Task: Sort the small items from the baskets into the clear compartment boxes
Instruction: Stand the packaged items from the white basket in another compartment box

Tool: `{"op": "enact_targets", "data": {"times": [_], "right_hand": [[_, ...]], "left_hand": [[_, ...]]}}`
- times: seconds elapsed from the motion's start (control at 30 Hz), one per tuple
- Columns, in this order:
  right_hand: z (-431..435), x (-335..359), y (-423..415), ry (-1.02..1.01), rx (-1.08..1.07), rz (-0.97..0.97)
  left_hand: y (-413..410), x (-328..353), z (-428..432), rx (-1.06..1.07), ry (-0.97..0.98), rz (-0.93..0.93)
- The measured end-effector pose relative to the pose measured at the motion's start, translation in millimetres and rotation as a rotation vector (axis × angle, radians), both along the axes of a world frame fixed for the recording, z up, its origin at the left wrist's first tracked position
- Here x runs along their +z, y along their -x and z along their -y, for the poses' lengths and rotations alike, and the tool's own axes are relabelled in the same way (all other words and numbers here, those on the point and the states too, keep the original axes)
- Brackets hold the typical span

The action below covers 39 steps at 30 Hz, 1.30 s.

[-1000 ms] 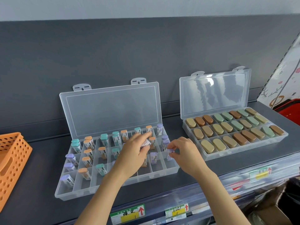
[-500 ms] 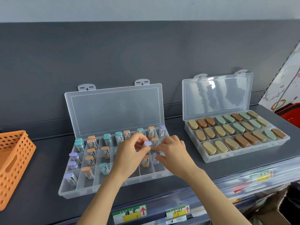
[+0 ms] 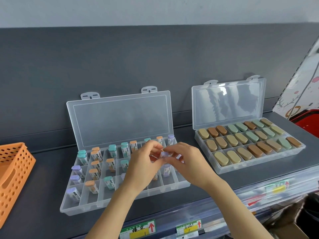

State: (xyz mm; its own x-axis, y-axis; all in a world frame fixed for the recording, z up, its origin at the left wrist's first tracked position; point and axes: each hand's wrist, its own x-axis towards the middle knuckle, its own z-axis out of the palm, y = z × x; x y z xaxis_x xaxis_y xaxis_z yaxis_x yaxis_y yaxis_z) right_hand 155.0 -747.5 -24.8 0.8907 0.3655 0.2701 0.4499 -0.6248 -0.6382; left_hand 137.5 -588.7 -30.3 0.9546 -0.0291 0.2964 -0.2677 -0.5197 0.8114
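Left hand (image 3: 143,168) and right hand (image 3: 188,163) are seen joined fingertip to fingertip above the right half of the left compartment box (image 3: 86,207). A purple-capped tube (image 3: 164,154) is pinched between them: the curled forefinger and thumb of each hand are closed on it, the left hand from its left side, the right hand from its right. The tube is held above the compartments; whether it touches anything below cannot be told. More tubes with purple, orange and teal caps are stood in the compartments. The box is set near the front edge of the shelf (image 3: 48,169), its lid raised. The right compartment box (image 3: 241,167), filled with tan, brown and green oval pieces, is placed toward the shelf's right end, and an orange basket (image 3: 15,169) at its left edge.

One second ago the hands were parted, the right one over the box's right end. Half a second ago they had been drawn close at the tube, and that pinch is kept.
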Motion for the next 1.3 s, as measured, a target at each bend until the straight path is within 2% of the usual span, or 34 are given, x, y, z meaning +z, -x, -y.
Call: {"op": "enact_targets", "data": {"times": [0.13,0.23,0.43,0.63,1.0,1.3], "right_hand": [[8,4,2,-0.078,-0.032,0.013],[14,5,4,-0.028,-0.045,0.045],[33,2,7,0.085,-0.064,0.063],[40,-7,5,0.165,-0.099,0.037],[40,-21,2,0.336,-0.058,-0.061],[35,-23,1,0.395,-0.093,-0.104]], "left_hand": [[-2,1,8,-0.041,-0.025,-0.006],[-1,0,10,-0.072,-0.103,-0.02],[-1,-6,-2,-0.138,-0.485,-0.102],[1,-8,-11,-0.165,-0.701,-0.084],[3,-15,-15,-0.154,-0.81,-0.133],[6,-18,-18,-0.136,-0.79,-0.166]]}}
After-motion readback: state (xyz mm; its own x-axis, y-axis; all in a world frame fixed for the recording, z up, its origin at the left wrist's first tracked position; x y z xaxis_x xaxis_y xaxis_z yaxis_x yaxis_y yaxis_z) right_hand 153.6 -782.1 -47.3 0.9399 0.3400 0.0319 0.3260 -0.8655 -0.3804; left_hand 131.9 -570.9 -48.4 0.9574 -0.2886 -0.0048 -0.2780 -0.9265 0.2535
